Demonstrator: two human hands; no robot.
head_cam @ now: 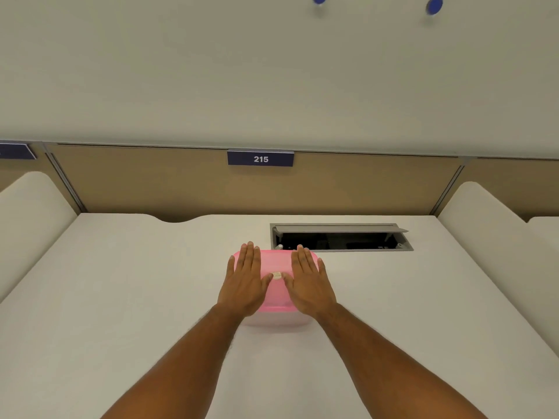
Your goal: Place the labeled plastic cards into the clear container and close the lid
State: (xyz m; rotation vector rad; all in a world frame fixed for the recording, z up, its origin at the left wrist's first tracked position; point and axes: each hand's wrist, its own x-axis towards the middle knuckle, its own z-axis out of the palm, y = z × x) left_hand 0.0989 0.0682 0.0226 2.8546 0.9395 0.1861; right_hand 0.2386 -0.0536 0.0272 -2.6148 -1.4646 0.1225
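Observation:
A clear container with a pink lid sits on the white desk in the middle of the view. The lid lies on top of the container. My left hand rests flat on the lid's left half, fingers spread. My right hand lies flat on the right half, likewise spread. A small pale tab on the lid shows between the two thumbs. No cards are visible; the pink lid and my hands hide the container's inside.
An open cable hatch with a raised grey flap sits in the desk just behind and right of the container. A brown partition with a blue "215" sign stands at the back. White curved dividers flank the desk.

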